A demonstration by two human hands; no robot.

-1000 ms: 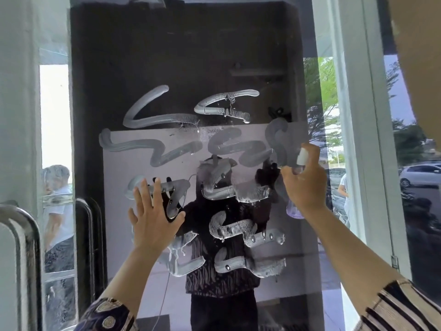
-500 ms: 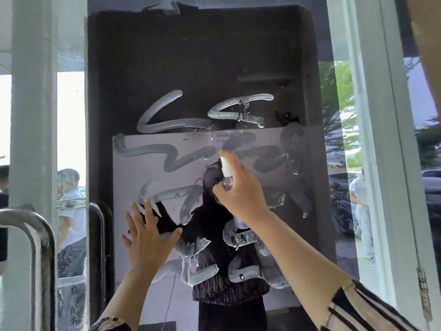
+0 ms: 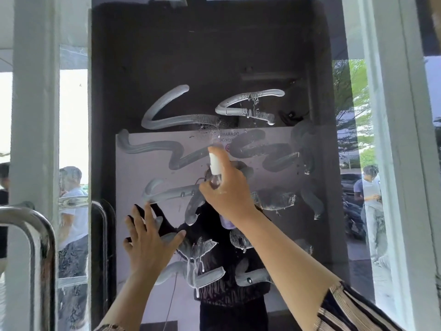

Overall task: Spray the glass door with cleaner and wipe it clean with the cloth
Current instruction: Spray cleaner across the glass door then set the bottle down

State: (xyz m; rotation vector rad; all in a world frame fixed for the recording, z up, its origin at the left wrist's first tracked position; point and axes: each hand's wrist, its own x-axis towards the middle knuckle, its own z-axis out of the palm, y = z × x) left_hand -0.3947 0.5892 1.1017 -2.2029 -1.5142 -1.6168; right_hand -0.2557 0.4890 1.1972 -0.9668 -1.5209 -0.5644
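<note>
The glass door (image 3: 238, 56) fills the view, smeared with grey squiggly streaks (image 3: 167, 115) that drip in places. My right hand (image 3: 226, 192) grips a small clear spray bottle with a white nozzle (image 3: 214, 164), held upright close to the middle of the glass. Fine droplets dot the glass just above the nozzle. My left hand (image 3: 149, 242) is pressed flat on the glass lower left, fingers spread, holding nothing. No cloth is in view.
A steel door handle (image 3: 35, 235) curves at the lower left. A white door frame (image 3: 391, 151) runs down the right side. People stand beyond the glass at the left (image 3: 71, 211) and right (image 3: 370, 201), with a parked car behind.
My right hand has carried the spray bottle from the right side of the glass to the middle and a little up. My left hand stays flat on the glass.
</note>
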